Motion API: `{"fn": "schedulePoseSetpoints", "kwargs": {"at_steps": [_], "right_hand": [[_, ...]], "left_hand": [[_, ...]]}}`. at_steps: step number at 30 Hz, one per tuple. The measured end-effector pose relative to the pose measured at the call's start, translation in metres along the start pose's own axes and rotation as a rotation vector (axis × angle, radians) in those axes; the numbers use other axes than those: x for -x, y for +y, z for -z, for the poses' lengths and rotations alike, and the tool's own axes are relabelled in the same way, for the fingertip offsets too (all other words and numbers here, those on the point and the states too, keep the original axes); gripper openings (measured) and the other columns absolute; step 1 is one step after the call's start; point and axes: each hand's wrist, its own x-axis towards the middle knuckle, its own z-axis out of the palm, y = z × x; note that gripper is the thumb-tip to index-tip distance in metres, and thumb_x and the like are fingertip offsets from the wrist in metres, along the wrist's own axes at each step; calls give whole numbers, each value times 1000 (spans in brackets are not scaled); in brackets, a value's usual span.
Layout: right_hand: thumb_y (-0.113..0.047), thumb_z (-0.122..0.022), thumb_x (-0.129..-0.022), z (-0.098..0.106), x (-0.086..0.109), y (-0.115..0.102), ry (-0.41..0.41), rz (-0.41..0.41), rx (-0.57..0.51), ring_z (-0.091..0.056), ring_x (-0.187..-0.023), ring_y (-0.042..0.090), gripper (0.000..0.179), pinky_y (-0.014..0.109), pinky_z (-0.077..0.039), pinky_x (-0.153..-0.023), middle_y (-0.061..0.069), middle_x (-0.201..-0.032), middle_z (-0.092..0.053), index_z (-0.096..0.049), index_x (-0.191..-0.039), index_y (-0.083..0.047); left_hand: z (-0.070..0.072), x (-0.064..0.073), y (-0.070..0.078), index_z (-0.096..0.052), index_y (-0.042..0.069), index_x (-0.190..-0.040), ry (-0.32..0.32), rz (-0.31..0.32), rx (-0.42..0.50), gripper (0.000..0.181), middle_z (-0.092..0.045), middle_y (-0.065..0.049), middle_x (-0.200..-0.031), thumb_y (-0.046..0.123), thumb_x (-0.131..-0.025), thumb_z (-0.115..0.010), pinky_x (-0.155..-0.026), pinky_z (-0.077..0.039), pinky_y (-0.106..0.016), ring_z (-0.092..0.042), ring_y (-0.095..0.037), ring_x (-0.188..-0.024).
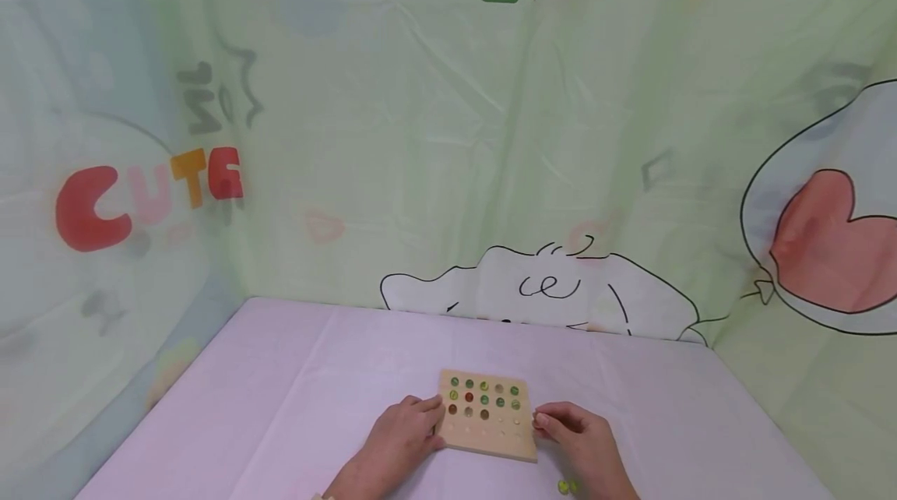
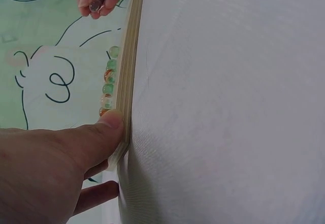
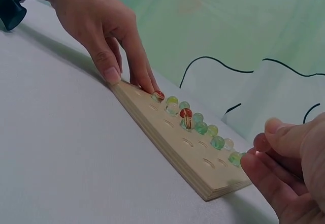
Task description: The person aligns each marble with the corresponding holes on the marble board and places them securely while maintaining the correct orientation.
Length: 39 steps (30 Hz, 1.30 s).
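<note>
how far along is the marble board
Done: on the board, two back rows look full of marbles, plus three in the third. In hand: the right hand pinches another marble; the left hand holds the board. Remaining: the bare front row and two third-row hollows.

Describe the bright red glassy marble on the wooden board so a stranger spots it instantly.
On the pale cloth-covered table lies a flat squarish wooden board. In its second row from the far edge, second from left, sits the bright red glassy marble, that row's only red one.
</note>
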Motion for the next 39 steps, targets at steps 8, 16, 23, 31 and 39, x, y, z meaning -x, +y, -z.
{"fn": "schedulePoseSetpoints", "kwargs": {"at_steps": [8,16,23,31,39], "right_hand": [[-16,-66,-80,-8,-2,-4,18,17,7,-64,-74,16,19,24,-54,-67,6,-86,-67,-65,-95,-4],[-16,-67,-80,-18,-3,-8,11,38,7,-62,-75,15,18,23,-53,-67,6,-84,-67,-65,-94,-5],[-9,-65,-80,-28,-7,-11,14,57,11,-60,-76,17,12,27,-54,-68,7,-88,-66,-66,-92,-7],[-8,-65,-80,-36,-10,-14,13,93,64,-58,-76,16,10,26,-53,-66,5,-87,-65,-66,-90,-8],[-9,-67,-79,-43,-12,-11,15,133,74,-58,-76,14,8,21,-51,-64,2,-82,-65,-66,-87,-8]], "left_hand": [[0,0,1,-59,20,-115,1,9,3,47,-58,3,-123,44,-75,-65,-80,-51,-29,-58,-13,-102],[0,1,1,-59,20,-115,-3,14,10,48,-57,3,-124,44,-75,-65,-80,-51,-28,-58,-13,-102],[0,1,1,-60,19,-114,18,5,10,47,-58,3,-123,44,-74,-66,-79,-51,-28,-58,-12,-101],[1,2,2,-60,18,-113,39,0,9,47,-59,2,-122,43,-74,-66,-77,-52,-28,-59,-12,-100],[-2,2,0,-61,18,-111,65,-17,8,46,-60,1,-120,43,-74,-67,-76,-52,-27,-59,-13,-99]]}}
